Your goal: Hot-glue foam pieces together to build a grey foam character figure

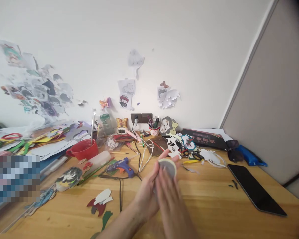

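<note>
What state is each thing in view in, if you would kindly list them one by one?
Left hand: holding the round grey piece
Right hand: fingers extended, laid over that piece, blurred
Glue gun: lying on its side
Red mug: upright, a thin stick standing in it
Plug: in the wall socket
Black tablet: lying flat, screen dark
Pen cup: upright, filled
Sunglasses: cannot tell whether folded

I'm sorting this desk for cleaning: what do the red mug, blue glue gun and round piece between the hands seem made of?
Red mug: smooth ceramic or plastic; its even color leaves that open.
Blue glue gun: probably smooth molded plastic, judging by its uniformly colored body.
Round piece: perhaps matte card, from its flat gray face; blur leaves doubt.
</note>
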A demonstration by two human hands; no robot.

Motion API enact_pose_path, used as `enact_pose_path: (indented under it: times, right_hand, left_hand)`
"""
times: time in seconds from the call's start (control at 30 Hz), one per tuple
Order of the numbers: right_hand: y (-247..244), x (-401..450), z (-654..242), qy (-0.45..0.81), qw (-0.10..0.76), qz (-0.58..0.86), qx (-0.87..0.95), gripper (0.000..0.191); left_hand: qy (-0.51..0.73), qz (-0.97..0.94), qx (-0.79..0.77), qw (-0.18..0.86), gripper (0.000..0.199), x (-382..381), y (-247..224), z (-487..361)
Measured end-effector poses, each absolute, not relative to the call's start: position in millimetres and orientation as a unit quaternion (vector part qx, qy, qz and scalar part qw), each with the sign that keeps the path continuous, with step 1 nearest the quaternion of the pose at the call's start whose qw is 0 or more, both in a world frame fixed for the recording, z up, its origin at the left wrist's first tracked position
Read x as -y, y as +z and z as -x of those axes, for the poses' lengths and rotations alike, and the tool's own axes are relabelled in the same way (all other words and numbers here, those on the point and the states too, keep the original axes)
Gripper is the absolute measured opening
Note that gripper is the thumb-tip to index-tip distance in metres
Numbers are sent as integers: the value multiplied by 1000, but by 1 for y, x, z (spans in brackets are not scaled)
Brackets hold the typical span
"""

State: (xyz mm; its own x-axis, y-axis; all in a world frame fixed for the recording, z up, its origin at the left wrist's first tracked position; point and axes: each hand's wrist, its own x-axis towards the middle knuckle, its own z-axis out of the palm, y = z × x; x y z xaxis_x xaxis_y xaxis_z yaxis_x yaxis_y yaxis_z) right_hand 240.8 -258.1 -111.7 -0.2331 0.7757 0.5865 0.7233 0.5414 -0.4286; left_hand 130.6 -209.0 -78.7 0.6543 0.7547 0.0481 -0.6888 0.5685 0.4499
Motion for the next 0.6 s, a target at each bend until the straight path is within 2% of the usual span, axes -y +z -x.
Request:
enact_pose_path:
  times: [0.1, 0.2, 0.27, 0.37, 0.43, 0.6]
  right_hand:
    - [-119, 280, -258, 80, 474, 504, 718, 23]
    - [-113, 282, -274, 118, 515, 559, 639, 20]
    - [-104, 272, -273, 221, 560, 595, 532, 24]
    - [-93, 255, -260, 380, 550, 533, 518, 30]
    - [-90, 248, -252, 434, 549, 499, 511, 27]
    - [-90, 252, -256, 394, 587, 509, 490, 16]
  left_hand:
    - [436, -202, -119, 869, 50, 201, -94, -122]
    - [451, -227, -147, 850, 47, 201, -99, -120]
    - [456, -261, -168, 834, 44, 207, -95, -123]
    - [467, -311, -203, 802, 38, 218, -87, -129]
    - [463, -346, -226, 784, 35, 223, -87, -128]
    - [407, -484, -303, 713, 22, 221, -99, -110]
